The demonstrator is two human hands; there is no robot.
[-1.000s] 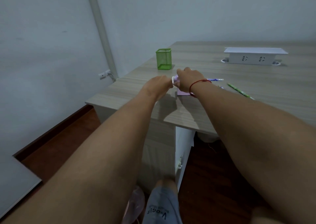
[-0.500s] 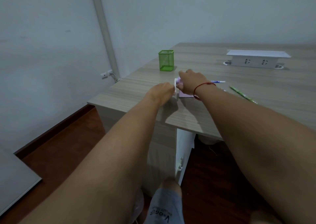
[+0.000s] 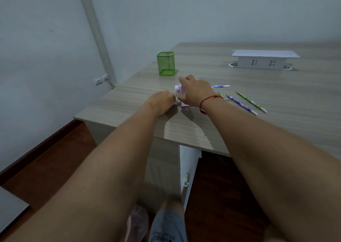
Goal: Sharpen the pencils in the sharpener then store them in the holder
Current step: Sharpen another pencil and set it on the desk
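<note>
A pink and white crank sharpener (image 3: pixel 181 101) stands on the wooden desk (image 3: pixel 239 123), mostly covered by my right hand (image 3: pixel 193 92), which grips its body from above. My left hand (image 3: pixel 162 101) is closed on the white crank handle (image 3: pixel 176 98) at the sharpener's left side. A purple patterned pencil (image 3: pixel 220 86) sticks out to the right from behind my right hand; whether it sits in the sharpener is hidden. A purple pencil (image 3: pixel 241 105) and a green pencil (image 3: pixel 251 101) lie loose to the right, with another green tip (image 3: pixel 220 94) by my wrist. The green mesh holder (image 3: pixel 165 63) stands upright behind the sharpener.
A white socket box (image 3: pixel 263 59) sits at the back right of the desk. The desk's left edge and front edge are close to my hands. A wall pipe (image 3: pixel 96 31) and wall outlet (image 3: pixel 100 79) are to the left, above a dark wooden floor.
My left hand has shifted slightly at the crank while my right hand stays on the sharpener. The head view has shifted a little, so more of the loose pencils shows.
</note>
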